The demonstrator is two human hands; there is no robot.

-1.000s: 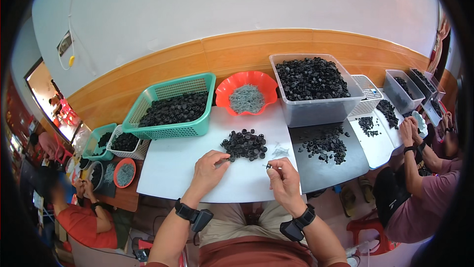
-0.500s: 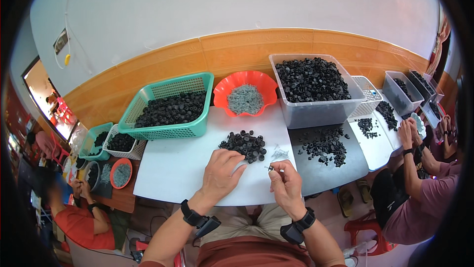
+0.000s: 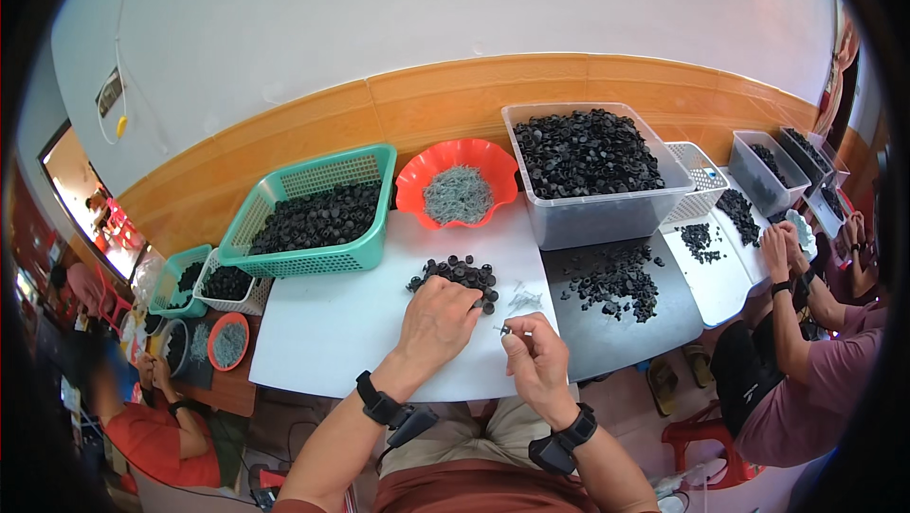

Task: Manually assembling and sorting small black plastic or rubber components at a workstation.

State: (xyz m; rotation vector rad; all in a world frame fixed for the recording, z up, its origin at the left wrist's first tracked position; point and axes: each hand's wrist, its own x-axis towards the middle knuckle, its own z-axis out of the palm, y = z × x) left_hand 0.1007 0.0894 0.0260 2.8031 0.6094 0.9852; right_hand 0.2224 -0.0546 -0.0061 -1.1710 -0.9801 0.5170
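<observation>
On the white board, a small pile of round black plastic caps [image 3: 481, 276] lies in front of me. My left hand [image 3: 441, 317] is over the pile's near side, its fingers bent down and drawn together; the hand hides whatever is between the fingertips. To its right, my right hand [image 3: 537, 352] pinches a thin metal screw [image 3: 500, 329] with a small black piece on it, pointing left. A few loose screws [image 3: 524, 298] lie on the board just beyond my right hand. Behind the pile stands a red scalloped bowl [image 3: 409, 187] full of screws.
A green basket [image 3: 358, 258] of black caps stands at the back left, a clear bin [image 3: 607, 220] of black parts at the back right. Small black parts [image 3: 618, 283] are spread on a dark board. Co-workers sit on both sides; a red stool [image 3: 701, 449] is at lower right.
My left hand has moved right and further onto the pile, its fingers going from spread to drawn together. My right hand still pinches the screw. The whole view has shifted slightly.
</observation>
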